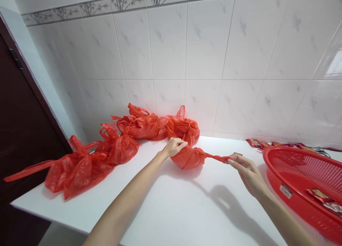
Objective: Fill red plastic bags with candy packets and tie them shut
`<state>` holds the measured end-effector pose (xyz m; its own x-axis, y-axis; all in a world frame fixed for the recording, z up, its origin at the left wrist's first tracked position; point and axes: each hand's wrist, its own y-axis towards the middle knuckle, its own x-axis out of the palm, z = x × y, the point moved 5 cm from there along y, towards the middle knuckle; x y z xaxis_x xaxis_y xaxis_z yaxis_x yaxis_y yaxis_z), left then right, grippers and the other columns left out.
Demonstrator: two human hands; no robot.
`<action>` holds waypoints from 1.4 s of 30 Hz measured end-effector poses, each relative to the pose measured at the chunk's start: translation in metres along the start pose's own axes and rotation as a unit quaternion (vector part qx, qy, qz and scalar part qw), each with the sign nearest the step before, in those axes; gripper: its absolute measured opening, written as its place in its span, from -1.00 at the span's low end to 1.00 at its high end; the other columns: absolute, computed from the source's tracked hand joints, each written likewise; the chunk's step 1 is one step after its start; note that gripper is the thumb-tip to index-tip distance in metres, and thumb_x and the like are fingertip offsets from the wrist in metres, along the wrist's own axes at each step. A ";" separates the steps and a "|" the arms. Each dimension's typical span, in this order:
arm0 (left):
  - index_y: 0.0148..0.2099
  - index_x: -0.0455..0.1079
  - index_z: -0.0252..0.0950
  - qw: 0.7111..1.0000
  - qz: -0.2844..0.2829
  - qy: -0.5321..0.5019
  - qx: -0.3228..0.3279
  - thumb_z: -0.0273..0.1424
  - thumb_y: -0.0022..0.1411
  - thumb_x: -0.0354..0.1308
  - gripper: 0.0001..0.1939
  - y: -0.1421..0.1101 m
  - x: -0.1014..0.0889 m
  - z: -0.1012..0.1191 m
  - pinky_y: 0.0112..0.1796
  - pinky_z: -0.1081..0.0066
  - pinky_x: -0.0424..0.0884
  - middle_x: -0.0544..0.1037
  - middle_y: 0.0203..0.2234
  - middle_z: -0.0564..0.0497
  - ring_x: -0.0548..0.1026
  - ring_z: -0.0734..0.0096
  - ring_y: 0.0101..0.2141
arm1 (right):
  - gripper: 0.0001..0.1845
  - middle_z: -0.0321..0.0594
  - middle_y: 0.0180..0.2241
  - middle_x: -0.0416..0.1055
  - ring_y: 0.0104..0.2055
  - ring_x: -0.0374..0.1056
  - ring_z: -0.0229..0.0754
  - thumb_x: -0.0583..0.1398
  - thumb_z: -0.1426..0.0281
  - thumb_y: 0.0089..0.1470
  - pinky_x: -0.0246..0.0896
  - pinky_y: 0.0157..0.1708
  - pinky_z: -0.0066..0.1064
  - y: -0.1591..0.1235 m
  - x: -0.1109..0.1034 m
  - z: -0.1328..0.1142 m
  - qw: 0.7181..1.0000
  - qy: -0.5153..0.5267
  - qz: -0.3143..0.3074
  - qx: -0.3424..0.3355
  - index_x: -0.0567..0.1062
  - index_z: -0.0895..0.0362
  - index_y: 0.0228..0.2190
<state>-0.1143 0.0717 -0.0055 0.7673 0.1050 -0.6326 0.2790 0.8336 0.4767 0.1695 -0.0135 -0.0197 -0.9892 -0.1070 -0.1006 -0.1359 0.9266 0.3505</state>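
One red bag (188, 159): over white table (162, 214)
Right hand (247, 171): pinching its twisted end (217, 158)
Left hand (173, 146): against it, hold unclear

1. Left grip (174, 147), well left of the red basket (300, 205): just a bare hand, pretty slim fingers.
2. Left forearm (133, 194), also left of the basket: bare for all you can see, long, narrowing toward the wrist.
3. Right grip (248, 170), left of the basket but nearer: bare too, slender, thumbnail showing.
4. Right forearm (281, 211), beside the basket: bare, smooth, slim wrist.
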 end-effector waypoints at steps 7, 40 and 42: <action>-0.08 0.57 -0.27 0.997 -0.002 -0.034 0.069 -0.22 0.21 0.17 -0.68 0.013 0.001 0.051 0.00 0.26 0.38 0.62 -0.18 -0.08 0.53 0.22 -0.13 | -0.62 -0.14 -0.36 0.55 -0.28 0.43 -0.04 0.38 0.01 -0.06 0.36 -0.12 -0.13 0.026 0.011 -0.038 0.998 0.047 0.013 -0.037 0.57 0.07 -0.43; -0.34 0.51 -0.27 0.977 0.005 -0.187 0.104 -0.41 0.20 0.15 -0.88 -0.019 0.067 0.117 -0.19 0.35 0.41 0.54 -0.37 0.00 0.47 0.37 -0.32 | -0.03 -0.03 0.03 0.47 0.07 0.41 0.04 0.28 -0.30 -0.17 0.27 0.11 -0.10 0.029 0.031 0.005 0.990 0.138 -0.039 -0.008 0.30 0.01 0.12; -0.32 0.53 -0.29 0.965 0.010 -0.250 0.080 -0.36 0.19 0.19 -0.87 -0.013 0.063 0.117 -0.18 0.34 0.40 0.55 -0.37 0.00 0.48 0.35 -0.29 | -0.05 -0.07 -0.01 0.49 0.03 0.41 0.02 0.39 -0.15 -0.18 0.30 0.06 -0.12 0.022 0.041 0.006 0.986 0.096 -0.133 0.000 0.32 0.03 0.14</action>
<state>-0.0022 0.0038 0.0202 0.9452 -0.1869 -0.2675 0.3152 0.7359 0.5992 0.1259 0.0044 -0.0218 -0.9108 -0.4127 -0.0115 -0.3923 0.8564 0.3358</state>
